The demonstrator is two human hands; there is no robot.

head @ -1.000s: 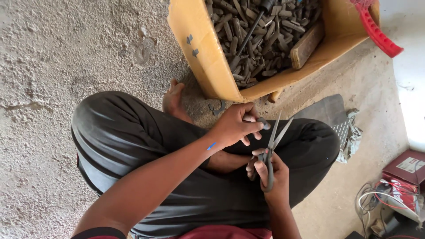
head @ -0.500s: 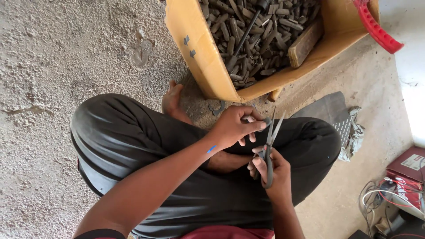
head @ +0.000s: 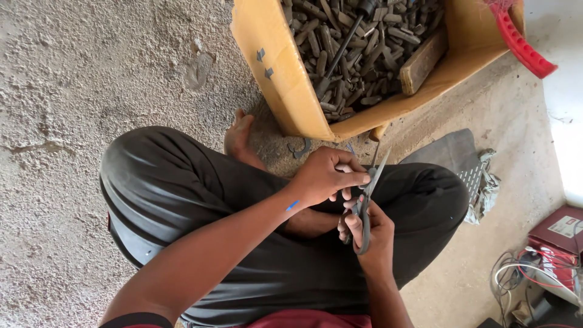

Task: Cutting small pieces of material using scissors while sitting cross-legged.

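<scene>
- Head view, from my remote seat: the person sat cross-legged on the rough concrete floor (head: 91, 91), dark trousers filling mid-frame.
- Right hand (head: 369, 234) was wrapped around the handles of a pair of scissors (head: 366, 194), fingers through the loops; blades pointed up and away, parted slightly at the tips.
- Left hand (head: 325, 176) was curled shut, fingertips pinched on a small pale piece (head: 345, 168) held right at the scissor blades (too small for me to tell what it was).
- Both hands met over the lap, touching or nearly so.
- Just beyond the knees lay a cardboard box (head: 279, 79), tipped open towards the person, full of dark short pieces (head: 358, 48); a wooden block (head: 424, 61) and a long dark rod (head: 340, 51) rested among them.
- A red plastic rim (head: 522, 45) sat at the box's far corner.
- A grey mat (head: 449, 152) and crumpled cloth (head: 486, 182) lay by the right knee; tangled cables (head: 534, 273) at lower right.
</scene>
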